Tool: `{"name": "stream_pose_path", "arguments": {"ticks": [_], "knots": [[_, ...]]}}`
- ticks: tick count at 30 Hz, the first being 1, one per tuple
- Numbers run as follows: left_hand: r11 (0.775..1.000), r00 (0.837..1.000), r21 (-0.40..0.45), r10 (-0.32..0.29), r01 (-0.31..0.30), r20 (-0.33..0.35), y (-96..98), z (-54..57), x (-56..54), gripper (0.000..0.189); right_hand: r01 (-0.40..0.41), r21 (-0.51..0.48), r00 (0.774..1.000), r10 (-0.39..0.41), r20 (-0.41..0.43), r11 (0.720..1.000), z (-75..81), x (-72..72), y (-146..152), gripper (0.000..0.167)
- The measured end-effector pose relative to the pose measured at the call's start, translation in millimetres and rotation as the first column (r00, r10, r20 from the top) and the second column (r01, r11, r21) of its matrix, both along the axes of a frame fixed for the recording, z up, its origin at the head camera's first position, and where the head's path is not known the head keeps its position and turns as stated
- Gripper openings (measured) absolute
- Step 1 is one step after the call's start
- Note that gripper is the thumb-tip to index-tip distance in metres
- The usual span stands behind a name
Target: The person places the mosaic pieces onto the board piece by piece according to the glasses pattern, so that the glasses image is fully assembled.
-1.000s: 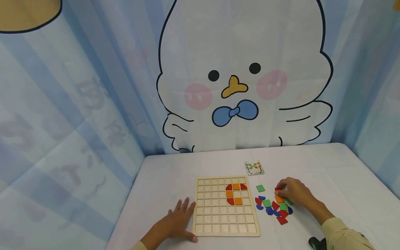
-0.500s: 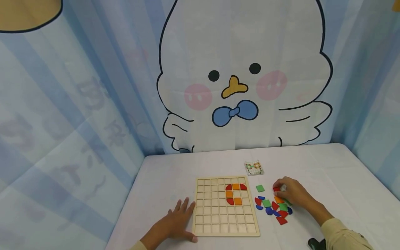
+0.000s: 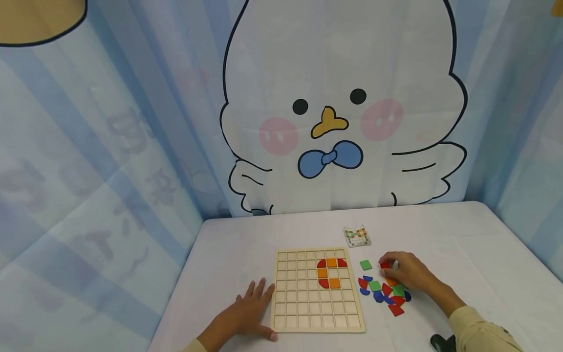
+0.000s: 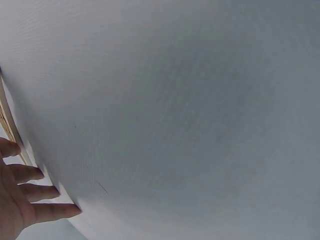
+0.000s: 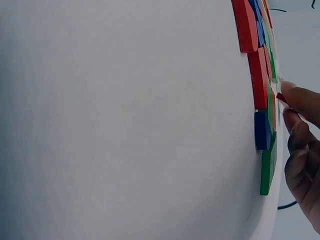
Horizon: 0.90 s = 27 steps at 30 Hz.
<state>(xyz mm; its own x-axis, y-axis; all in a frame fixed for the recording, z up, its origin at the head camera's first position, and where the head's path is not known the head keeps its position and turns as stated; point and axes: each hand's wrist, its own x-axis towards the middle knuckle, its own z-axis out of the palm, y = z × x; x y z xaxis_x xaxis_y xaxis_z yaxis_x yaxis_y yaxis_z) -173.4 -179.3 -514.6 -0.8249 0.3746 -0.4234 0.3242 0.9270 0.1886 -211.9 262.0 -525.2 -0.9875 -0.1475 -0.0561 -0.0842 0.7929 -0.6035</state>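
Observation:
A wooden grid board [image 3: 318,330] lies flat on the table. Near its upper right, red rounded pieces [image 3: 323,283] and orange squares [image 3: 334,283] fill several cells in a C-like pattern. My left hand [image 3: 248,313] rests at the board's left edge, fingers spread and straight; the left wrist view shows the fingertips [image 4: 55,212] by the board's side. To the right of the board, my right hand [image 3: 411,270] pinches a small red piece [image 3: 384,265] between thumb and fingers, above the loose pieces. In the right wrist view only an edge of that red piece [image 5: 281,97] shows.
Loose red, blue, green and orange pieces [image 3: 396,310] lie scattered right of the board, some overlapping. A green square [image 3: 365,265] sits apart nearer the board. Behind the board lies a small patterned card [image 3: 357,236]. A dark object [image 3: 442,343] is by the right sleeve.
My right hand has moved slightly left toward the board, carrying the red piece with it. The left hand and the board pieces stay as they were.

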Motion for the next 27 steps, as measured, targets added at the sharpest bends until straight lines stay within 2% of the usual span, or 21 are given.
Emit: {"name": "stream_pose_path", "arguments": {"ticks": [7,13,20,27], "knots": [[1.000,1.000,0.004,-0.005,0.005,-0.001,0.6,1.4,0.6,0.122,-0.009,-0.049,1.000,0.010,0.022,0.999,4.6,-0.9,-8,0.026],[1.000,1.000,-0.005,-0.010,0.010,-0.006,0.8,0.6,0.4,0.121,0.009,-0.125,0.994,0.004,0.105,0.992,7.5,0.4,-19,0.031],[1.000,1.000,0.000,0.004,-0.004,0.005,1.4,-0.3,-0.3,0.122,-0.078,-0.138,0.994,0.087,0.061,0.987,1.9,2.1,-29,0.025],[1.000,1.000,-0.005,-0.001,0.001,-0.002,0.7,-0.6,-0.1,0.122,-0.175,-0.205,0.981,0.188,0.044,0.963,-5.7,2.4,-33,0.020]]}}
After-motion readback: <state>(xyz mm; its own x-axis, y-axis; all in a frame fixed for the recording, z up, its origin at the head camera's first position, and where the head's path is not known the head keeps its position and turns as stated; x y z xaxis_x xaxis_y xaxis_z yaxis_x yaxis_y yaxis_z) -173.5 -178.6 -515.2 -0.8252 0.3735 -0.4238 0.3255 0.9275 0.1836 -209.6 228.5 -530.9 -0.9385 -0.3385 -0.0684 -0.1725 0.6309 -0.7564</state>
